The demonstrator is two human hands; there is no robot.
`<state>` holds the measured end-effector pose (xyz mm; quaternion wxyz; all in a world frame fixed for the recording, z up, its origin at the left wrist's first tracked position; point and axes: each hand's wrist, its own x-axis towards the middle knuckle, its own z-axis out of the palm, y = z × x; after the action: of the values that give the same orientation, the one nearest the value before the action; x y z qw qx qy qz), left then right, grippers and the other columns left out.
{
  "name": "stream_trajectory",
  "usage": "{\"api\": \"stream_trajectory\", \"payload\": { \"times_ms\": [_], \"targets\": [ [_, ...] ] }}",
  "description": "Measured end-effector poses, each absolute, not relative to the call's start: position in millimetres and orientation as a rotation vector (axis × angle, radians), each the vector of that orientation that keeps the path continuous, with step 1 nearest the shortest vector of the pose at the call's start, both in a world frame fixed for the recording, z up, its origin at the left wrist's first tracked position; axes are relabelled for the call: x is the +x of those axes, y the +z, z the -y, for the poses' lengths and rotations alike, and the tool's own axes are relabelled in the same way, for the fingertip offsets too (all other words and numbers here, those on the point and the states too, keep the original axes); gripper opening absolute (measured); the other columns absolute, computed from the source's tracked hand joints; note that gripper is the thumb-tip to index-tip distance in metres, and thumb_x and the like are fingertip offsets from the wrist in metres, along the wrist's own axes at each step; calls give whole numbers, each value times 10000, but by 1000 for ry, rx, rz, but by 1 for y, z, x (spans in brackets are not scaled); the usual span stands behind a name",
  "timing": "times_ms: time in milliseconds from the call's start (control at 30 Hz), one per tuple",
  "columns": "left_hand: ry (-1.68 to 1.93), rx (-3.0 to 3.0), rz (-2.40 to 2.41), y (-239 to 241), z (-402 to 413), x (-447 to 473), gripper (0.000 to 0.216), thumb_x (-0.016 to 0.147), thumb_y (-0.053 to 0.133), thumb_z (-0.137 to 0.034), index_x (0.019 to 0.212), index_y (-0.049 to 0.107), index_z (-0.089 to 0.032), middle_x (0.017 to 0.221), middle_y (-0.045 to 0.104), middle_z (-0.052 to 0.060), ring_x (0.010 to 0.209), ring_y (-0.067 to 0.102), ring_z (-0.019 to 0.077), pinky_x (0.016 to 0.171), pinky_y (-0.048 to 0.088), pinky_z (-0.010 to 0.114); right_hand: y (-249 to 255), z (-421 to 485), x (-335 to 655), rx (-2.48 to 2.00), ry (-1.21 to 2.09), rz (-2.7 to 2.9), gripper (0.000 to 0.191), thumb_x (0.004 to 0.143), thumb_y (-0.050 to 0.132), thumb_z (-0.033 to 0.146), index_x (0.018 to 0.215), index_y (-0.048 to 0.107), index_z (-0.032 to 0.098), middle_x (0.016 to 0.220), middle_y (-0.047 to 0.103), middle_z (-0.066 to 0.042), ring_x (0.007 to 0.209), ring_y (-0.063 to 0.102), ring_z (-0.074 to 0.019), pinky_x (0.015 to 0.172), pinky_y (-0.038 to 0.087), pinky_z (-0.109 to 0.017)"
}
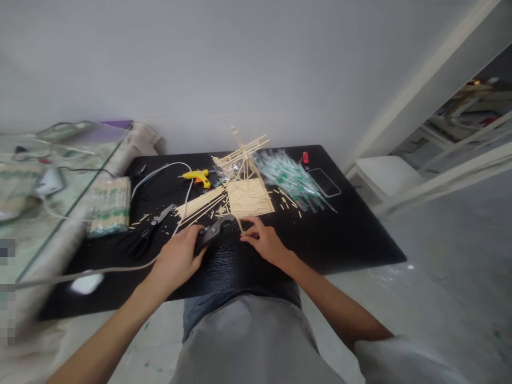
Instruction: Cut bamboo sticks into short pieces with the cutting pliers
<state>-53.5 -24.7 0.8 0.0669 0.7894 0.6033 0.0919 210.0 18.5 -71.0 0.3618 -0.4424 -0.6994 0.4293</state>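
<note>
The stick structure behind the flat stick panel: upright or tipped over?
Upright. The stick structure rises from the far edge of the flat stick panel on the black mat, its crossed sticks leaning but standing clear of the surface.

Black table [352,240] under both hands. Dark grey cutter [214,228] in left hand [178,258]. Pale tan stick [240,225] at right hand [264,241] fingertips, pale tan stick panel [250,197] just beyond. Yellow glue gun [198,176] farther off, clear green-printed wrappers [294,178] beyond right fingers.
</note>
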Motion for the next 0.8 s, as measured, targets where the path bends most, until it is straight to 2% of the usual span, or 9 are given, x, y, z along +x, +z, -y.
{"api": "stream_trajectory", "payload": {
  "times_ms": [167,400,800],
  "targets": [
    [80,2603,-1831,-2,28,-37,377,910,532,-229,1266,555,-107,1148,660,188,1003,654,339,912,516,468,-70,-17,209,-1153,1104,1789,562,839,742,158,1354,541,261,899,791,9,850,762,-194,871,569,-337],
    [12,2661,-1786,0,24,-11,378,906,530,-197,1271,571,-110,1122,650,188,1026,620,347,916,484,480,-63,-16,212,-1163,1068,1850,565,854,682,102,1374,526,259,1025,782,-32,997,766,-231,905,566,-360],
    [-127,2701,-1790,6,22,-7,284,908,533,-185,1173,610,-115,1053,651,172,989,635,337,873,508,454,-60,-18,211,-1199,1089,1847,530,839,705,88,1324,563,246,1000,780,-30,960,765,-232,881,561,-340]
  ]
}}
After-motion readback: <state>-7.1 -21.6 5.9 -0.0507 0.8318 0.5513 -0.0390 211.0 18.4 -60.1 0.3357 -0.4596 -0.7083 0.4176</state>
